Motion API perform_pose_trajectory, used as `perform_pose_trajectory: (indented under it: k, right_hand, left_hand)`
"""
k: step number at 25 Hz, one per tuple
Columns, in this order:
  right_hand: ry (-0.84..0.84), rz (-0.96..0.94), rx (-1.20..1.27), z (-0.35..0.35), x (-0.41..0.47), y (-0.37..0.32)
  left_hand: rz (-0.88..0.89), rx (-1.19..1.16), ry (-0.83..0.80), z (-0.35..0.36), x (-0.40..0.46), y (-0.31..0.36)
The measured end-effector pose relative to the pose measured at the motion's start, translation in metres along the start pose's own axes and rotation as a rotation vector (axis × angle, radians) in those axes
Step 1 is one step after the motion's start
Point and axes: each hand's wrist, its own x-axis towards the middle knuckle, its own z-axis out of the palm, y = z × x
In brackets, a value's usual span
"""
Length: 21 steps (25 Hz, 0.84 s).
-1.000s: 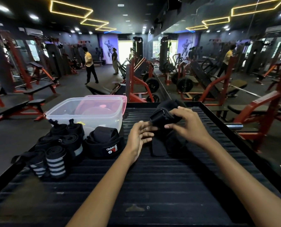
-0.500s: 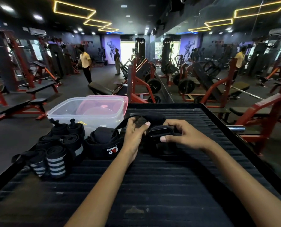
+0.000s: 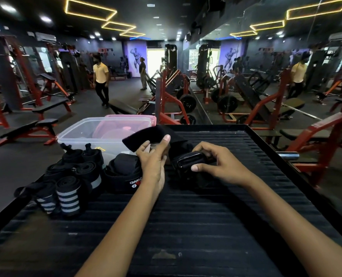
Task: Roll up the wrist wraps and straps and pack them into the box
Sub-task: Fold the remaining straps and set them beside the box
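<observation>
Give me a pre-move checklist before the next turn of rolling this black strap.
1. Left hand pinches the black strap's loose end: ok.
2. Right hand grips the rolled part: ok.
3. Strap lies flat, no twist: cannot tell.
4. Clear box open, in front of the pink lid: ok.
5. Finished rolls lie apart from the hands: ok.
</observation>
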Motion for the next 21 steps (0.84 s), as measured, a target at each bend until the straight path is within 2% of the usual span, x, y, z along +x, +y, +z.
perform_pose_trajectory:
  k: [3, 6, 9, 12, 14, 17, 19, 21]
  right_hand:
    - [0.027, 0.007, -0.022, 0.002, 0.002, -0.002]
    - [-0.038, 0.004, -0.061, 0.005, 0.004, -0.003]
    - [-0.035, -0.009, -0.084, 0.006, 0.003, -0.004]
    - [0.017, -0.010, -0.103, 0.005, 0.001, -0.003]
    - [0.072, -0.032, -0.100, 0.004, 0.002, -0.002]
    - [0.210, -0.074, -0.135, -0.003, 0.005, 0.001]
    - [0.288, -0.096, -0.161, -0.008, 0.006, 0.003]
    - [0.283, -0.099, -0.153, -0.010, 0.003, 0.005]
  left_hand:
    - [0.066, -0.183, -0.010, 0.000, 0.001, 0.006]
    - [0.174, -0.228, -0.003, -0.003, 0.002, 0.013]
    - [0.411, -0.121, 0.140, -0.008, 0.005, 0.022]
    - [0.636, 0.150, 0.218, -0.020, 0.014, 0.028]
    - [0.619, 0.197, 0.211, -0.024, 0.017, 0.029]
    - [0.444, 0.219, 0.176, -0.020, 0.007, 0.028]
    - [0.358, 0.356, 0.097, -0.015, 0.004, 0.021]
    - [0.315, 0.373, 0.002, -0.013, 0.002, 0.018]
